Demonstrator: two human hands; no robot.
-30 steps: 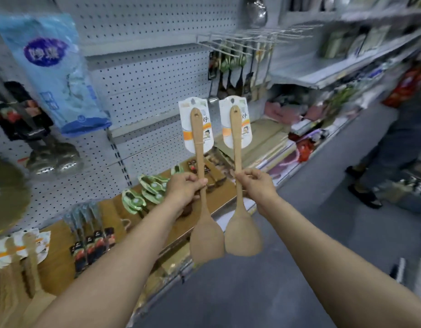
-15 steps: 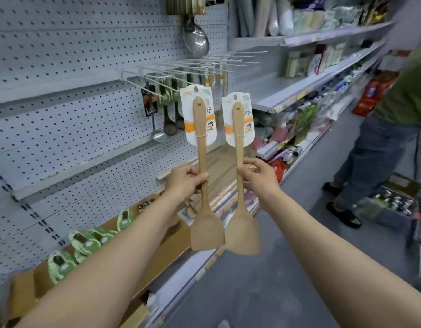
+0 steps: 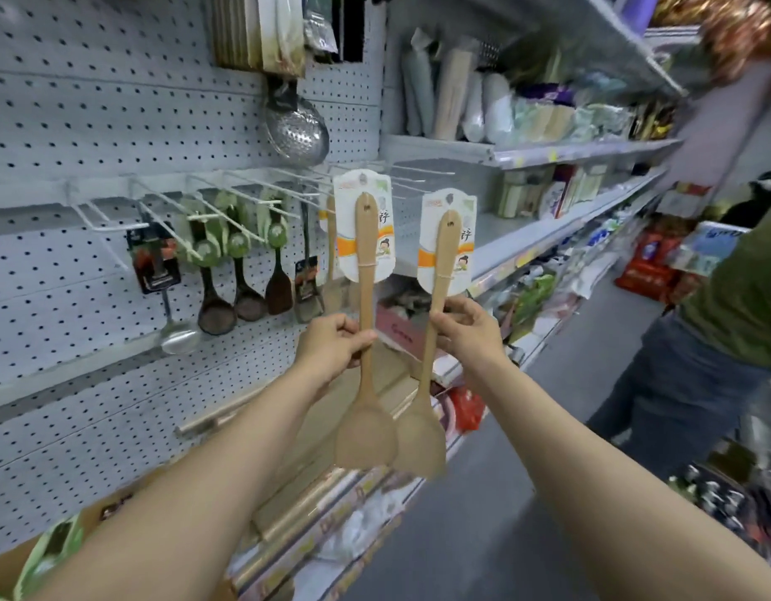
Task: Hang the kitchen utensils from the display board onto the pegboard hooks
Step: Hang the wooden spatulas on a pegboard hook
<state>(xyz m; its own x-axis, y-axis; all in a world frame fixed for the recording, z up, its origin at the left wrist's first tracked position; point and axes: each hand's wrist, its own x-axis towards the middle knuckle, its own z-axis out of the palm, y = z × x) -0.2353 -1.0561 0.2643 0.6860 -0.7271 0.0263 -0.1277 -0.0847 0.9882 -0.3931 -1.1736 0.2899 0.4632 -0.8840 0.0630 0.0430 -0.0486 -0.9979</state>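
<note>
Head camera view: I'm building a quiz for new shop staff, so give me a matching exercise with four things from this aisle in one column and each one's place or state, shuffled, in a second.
Things
1. left wooden spatula with white card
2. right wooden spatula with white card
3. perforated steel skimmer
4. shiny steel ladle

Places or states
A. hangs high on the pegboard, above the white wire hooks
B. gripped at mid-handle by the right hand
C. hangs lowest among the utensils on the hook row
D. gripped at mid-handle by the left hand

Pairs: 1-D, 2-B, 3-A, 4-C
</note>
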